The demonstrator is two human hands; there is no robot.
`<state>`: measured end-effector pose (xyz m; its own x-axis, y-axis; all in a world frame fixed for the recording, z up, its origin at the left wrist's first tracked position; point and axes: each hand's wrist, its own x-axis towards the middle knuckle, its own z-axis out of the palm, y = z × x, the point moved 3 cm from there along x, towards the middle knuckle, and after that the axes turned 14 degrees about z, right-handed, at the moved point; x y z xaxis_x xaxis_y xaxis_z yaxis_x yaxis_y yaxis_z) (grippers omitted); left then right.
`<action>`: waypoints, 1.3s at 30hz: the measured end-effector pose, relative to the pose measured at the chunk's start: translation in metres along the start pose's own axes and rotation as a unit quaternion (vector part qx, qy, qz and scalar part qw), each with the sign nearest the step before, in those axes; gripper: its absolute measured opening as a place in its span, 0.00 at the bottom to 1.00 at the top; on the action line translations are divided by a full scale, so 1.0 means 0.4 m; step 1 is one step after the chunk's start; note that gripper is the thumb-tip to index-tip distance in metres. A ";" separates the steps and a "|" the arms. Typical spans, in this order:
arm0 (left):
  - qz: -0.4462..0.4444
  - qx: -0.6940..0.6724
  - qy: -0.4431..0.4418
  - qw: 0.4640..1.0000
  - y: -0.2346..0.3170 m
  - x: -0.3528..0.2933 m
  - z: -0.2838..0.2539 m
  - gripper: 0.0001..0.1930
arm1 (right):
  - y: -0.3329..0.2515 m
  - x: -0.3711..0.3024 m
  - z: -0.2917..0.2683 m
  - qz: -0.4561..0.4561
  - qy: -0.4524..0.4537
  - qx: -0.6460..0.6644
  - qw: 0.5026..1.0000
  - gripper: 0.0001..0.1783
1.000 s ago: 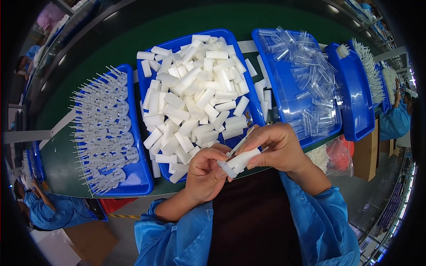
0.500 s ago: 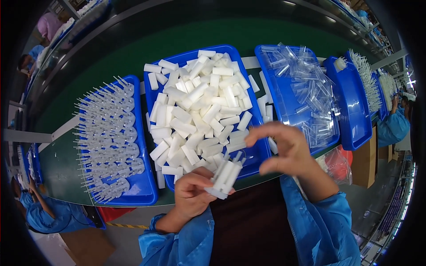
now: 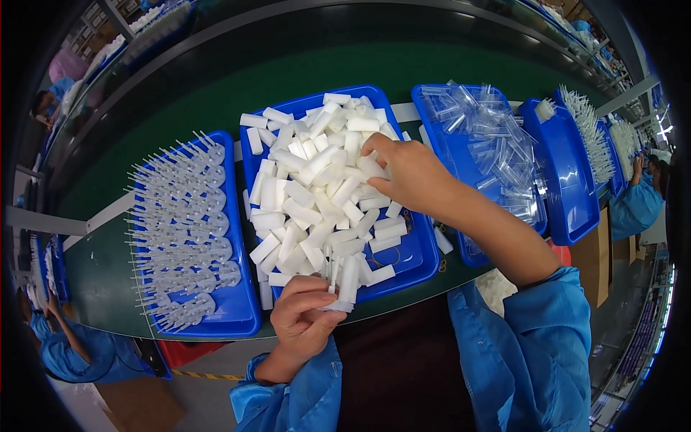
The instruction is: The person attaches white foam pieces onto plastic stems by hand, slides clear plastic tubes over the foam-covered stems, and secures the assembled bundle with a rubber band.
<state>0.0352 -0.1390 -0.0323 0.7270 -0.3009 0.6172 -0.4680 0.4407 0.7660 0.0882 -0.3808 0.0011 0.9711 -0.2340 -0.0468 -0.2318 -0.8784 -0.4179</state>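
Observation:
My left hand (image 3: 306, 317) is closed around the round base of a translucent plastic holder (image 3: 335, 305), just in front of the middle tray. Thin prongs and white sleeves stand up from that base; my fingers hide part of it. My right hand (image 3: 410, 173) reaches over the right side of a heap of white foam-like cylinders (image 3: 302, 191). Its thumb and forefinger are curled about one white cylinder (image 3: 372, 168) in the heap. The heap fills most of a blue tray (image 3: 425, 268), whose lower right corner shows bare.
Left stands a blue tray (image 3: 241, 309) of pronged translucent holders (image 3: 183, 237). To the right are a blue tray (image 3: 461, 155) of clear tubes (image 3: 497, 137), a narrower blue tray (image 3: 572, 209) and more pronged pieces (image 3: 586, 137). Co-workers in blue sit at both sides.
My right hand has moved up and left from beside the holder onto the heap of cylinders. My left hand has shifted slightly left and down with the holder.

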 end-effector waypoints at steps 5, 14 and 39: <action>-0.015 0.002 -0.040 0.999 0.007 0.021 0.013 0.14 | -0.008 -0.075 -0.051 0.088 -0.099 0.145 0.981 0.18; 0.067 -0.010 -0.194 0.979 -0.008 0.056 0.083 0.14 | 0.031 -0.186 -0.012 0.146 -0.142 0.663 0.720 0.19; 0.063 0.028 -0.196 0.978 -0.018 0.078 0.124 0.15 | 0.028 -0.184 0.034 0.201 -0.157 0.740 0.623 0.13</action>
<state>0.0363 -0.1932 -0.0096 0.4190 -0.5525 0.7205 -0.5763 0.4514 0.6813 0.0151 -0.3677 -0.0125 0.8685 -0.0143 -0.4955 -0.3793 0.6243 -0.6829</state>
